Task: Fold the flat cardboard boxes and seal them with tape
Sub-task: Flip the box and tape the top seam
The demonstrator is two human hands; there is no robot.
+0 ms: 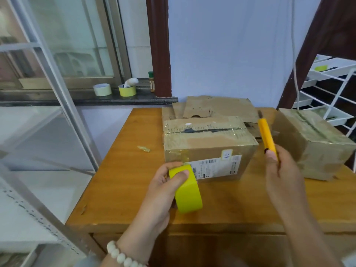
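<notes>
A: What takes up most of the view?

B: A wooden desk [119, 189]. In the middle of it stands a closed cardboard box [210, 143], its top seam covered with clear tape and a printed label on the near face. A second taped box [312, 143] sits at the right edge, apart from the first. Flat cardboard [217, 106] lies behind them, against the wall.

A: And the hands?

B: The left grip [161, 191] is curled round a yellow tape roll [189, 195], thumb on top of the outer band, just in front of the middle box's near left corner. I cannot tell whether the roll touches the box.

A: The other one?

B: The right grip [283, 176] pinches the lower end of a yellow cutter [266, 134], held in the air between the two boxes with its tip pointing up and away.

A: Anything smaller?

B: A crumpled tape scrap [143, 148] lies on the desk left of the middle box.
</notes>
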